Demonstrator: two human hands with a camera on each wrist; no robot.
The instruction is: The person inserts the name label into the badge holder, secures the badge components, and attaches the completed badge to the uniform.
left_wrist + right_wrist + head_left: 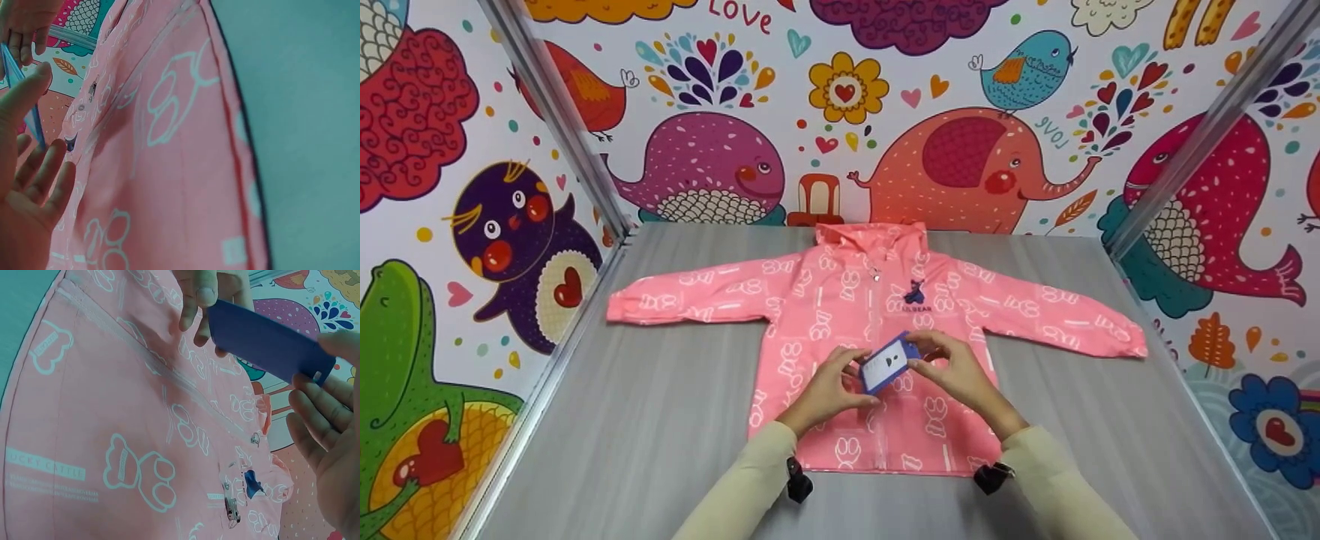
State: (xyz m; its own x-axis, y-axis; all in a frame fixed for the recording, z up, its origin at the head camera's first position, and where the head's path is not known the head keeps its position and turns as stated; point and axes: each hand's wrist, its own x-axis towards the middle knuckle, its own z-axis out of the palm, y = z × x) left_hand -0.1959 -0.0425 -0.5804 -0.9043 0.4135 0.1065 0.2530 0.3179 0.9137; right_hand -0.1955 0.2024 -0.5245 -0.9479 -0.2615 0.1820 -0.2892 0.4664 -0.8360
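Observation:
A small blue badge holder [885,365] with a white face is held tilted between both hands above a pink hooded jacket [832,300]. My left hand [838,386] pinches its left end with thumb and fingers. At the opposite end, my right hand [956,371] grips the upper corner. The right wrist view shows the plain dark blue back of the badge holder [270,343], with the right hand [332,416] at one end. The jacket lies flat, zipped at the front, sleeves spread, with a dark bear print [914,294] on its chest.
A grey table [675,405] lies under the jacket, with metal frame posts [559,112] at its back corners. Cartoon-printed walls [840,150] enclose three sides. A small metal clip [232,509] shows by the bear print in the right wrist view.

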